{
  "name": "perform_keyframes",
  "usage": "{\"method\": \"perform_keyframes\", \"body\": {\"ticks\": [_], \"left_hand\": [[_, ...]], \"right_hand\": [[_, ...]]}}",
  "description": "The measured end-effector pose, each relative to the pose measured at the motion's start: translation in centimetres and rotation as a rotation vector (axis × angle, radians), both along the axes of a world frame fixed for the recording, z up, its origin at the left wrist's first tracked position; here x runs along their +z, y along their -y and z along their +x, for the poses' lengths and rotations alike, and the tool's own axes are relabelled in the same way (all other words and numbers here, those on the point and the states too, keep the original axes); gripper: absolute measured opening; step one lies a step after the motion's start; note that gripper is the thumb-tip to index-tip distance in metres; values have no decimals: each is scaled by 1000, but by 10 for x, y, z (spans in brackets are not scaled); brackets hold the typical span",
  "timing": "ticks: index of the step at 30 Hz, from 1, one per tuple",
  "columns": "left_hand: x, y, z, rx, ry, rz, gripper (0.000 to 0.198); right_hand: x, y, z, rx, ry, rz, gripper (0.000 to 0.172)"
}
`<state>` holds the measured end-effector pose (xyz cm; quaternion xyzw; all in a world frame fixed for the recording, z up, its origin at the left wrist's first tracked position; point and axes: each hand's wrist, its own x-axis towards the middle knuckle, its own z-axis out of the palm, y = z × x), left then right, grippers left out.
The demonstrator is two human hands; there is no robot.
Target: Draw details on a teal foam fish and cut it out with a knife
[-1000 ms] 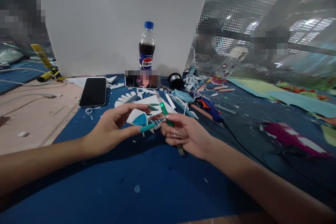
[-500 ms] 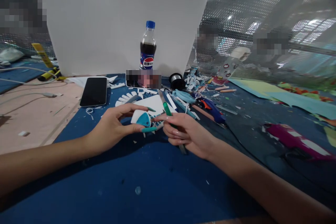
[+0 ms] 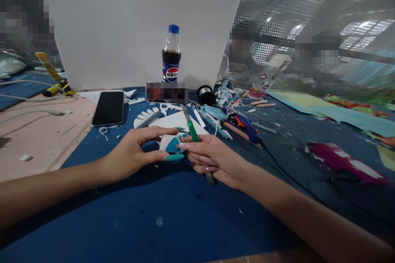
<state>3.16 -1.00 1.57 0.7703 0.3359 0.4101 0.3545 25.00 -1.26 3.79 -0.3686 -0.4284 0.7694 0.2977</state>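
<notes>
Between the thumb and fingers of my left hand [image 3: 131, 152] is a small rounded foam-like piece [image 3: 166, 143], white on its side with a bright blue face turned to the right. My right hand [image 3: 220, 158] is closed around a slim knife [image 3: 193, 130] with a green grip, its flat metal blade slanting up and away. The knife's other metal end sticks out below the palm. The right thumb and fingertips touch the piece's blue face. Behind the hands lies a white sheet [image 3: 169, 121], partly covered by them.
A cola bottle [image 3: 171, 61] stands at the back behind a propped phone [image 3: 166, 93]. Another phone [image 3: 108, 108] lies left. A wire spool [image 3: 206, 95], foam scraps [image 3: 228, 94] and a blue glue gun [image 3: 249, 129] with a cord are right of centre. A magenta tool [image 3: 342, 160] lies farther right.
The right fingertips have moved in onto the blue face, and the piece has shifted slightly right and turned. The knife has moved a little left with the right hand.
</notes>
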Motion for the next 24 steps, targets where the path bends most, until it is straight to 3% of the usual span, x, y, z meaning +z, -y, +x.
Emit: {"method": "perform_keyframes", "body": {"ticks": [7, 14, 24], "left_hand": [[-3, -1, -1, -32, -60, 134, 34], [-3, -1, 0, -125, -113, 346, 35], [-4, 6, -4, 49, -145, 387, 41]], "right_hand": [[1, -5, 4, -24, -71, -1, 11], [1, 1, 2, 152, -59, -12, 29], [-2, 1, 1, 95, -62, -15, 20]]}}
